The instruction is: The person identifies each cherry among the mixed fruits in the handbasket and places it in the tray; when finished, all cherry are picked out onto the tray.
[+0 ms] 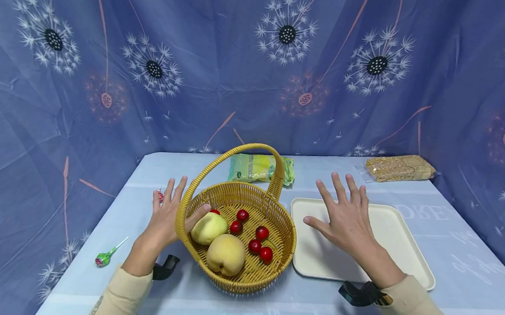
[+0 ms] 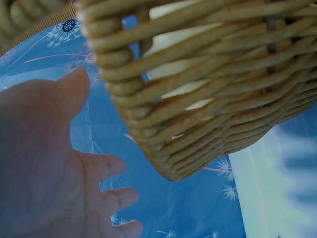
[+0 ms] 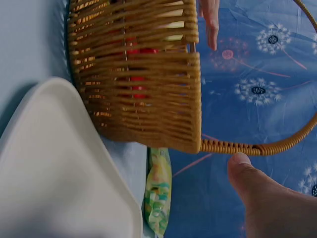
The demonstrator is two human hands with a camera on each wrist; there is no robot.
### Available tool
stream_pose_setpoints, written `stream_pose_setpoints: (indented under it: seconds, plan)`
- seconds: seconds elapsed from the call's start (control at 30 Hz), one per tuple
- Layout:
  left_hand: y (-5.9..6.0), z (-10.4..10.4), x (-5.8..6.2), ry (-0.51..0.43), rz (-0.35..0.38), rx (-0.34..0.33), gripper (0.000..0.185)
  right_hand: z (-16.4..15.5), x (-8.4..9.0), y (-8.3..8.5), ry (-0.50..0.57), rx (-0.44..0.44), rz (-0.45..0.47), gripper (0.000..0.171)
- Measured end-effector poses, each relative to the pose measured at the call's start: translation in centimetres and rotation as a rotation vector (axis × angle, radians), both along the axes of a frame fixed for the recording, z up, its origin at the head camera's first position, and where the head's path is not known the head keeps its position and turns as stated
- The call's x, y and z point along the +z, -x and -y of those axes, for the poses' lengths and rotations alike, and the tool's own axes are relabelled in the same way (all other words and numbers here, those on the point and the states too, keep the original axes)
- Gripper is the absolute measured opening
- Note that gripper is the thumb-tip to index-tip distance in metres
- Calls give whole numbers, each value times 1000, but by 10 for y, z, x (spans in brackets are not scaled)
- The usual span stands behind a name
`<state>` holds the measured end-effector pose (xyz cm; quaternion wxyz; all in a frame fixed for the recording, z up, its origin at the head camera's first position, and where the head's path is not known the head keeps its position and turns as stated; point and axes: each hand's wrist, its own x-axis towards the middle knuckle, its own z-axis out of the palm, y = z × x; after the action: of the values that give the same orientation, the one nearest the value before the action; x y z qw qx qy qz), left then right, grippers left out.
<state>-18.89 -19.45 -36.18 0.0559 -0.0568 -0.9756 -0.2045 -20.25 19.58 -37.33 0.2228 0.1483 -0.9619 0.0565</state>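
A yellow-brown wicker basket [image 1: 235, 287] with a tall handle stands in the middle of the table. Inside lie a pale yellow-green fruit [image 1: 209, 229], a peach-like fruit [image 1: 226, 254] and several dark red cherries [image 1: 255, 246]. Fingers spread, my left hand [image 1: 165, 220] is at the basket's left side, its thumb by the rim behind the handle. The left wrist view has the left palm [image 2: 44, 148] beside the woven wall, gripping nothing. My right hand [image 1: 346, 219], also spread and holding nothing, hovers over the cream tray [image 1: 389, 232].
Behind the basket lies a green and yellow packet [image 1: 256, 168]. A clear bag of tan grains or beans [image 1: 399, 168] rests at the back right. On the left are a green-wrapped lollipop [image 1: 104, 258] and a small red-wrapped item [image 1: 160, 196]. A blue dandelion-print curtain [image 1: 224, 66] encloses the table's back and sides.
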Motion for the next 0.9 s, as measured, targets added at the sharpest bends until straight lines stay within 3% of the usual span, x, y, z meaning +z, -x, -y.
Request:
stream_pose_setpoints:
  seconds: [0.27, 0.57, 0.9]
  plan:
    - [-6, 3, -1, -15, 7, -11, 85, 14, 2, -3, 1, 41, 0, 94]
    - [-8, 7, -5, 35, -1, -32, 73, 28, 3, -7, 44, 89, 43, 92]
    - [-9, 7, -7, -53, -6, -40, 78, 43, 2, -11, 127, 184, 66, 87]
